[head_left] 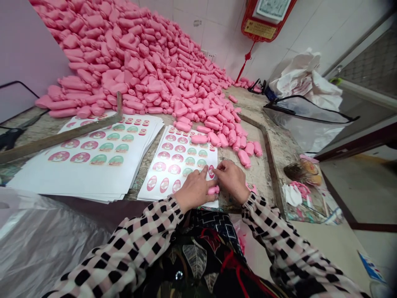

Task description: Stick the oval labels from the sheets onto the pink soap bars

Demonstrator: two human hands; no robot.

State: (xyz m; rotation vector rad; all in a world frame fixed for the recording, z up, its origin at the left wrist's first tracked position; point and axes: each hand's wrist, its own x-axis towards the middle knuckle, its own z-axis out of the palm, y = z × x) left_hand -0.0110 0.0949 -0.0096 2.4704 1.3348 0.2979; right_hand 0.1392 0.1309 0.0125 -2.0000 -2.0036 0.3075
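My left hand (195,188) rests on the right side of a sticker sheet (155,191). Its fingers curl around a small pink bottle-shaped piece (213,190), mostly covered by the hand. Just above that piece, my right hand (231,180) pinches the edge of an oval pink sticker (211,171) at the sheet's right border. Rows of pink and green stickers cover the rest of the sheet. Several pink pieces (203,139) lie across its top edge.
A large heap of pink pieces (133,62) fills the back of the table. To the left, a wooden stick (62,138) lies on a stack of sticker sheets (77,178). A wooden strip (273,174) runs along the right; beyond it are a brush (294,171) and a clear bag (305,124).
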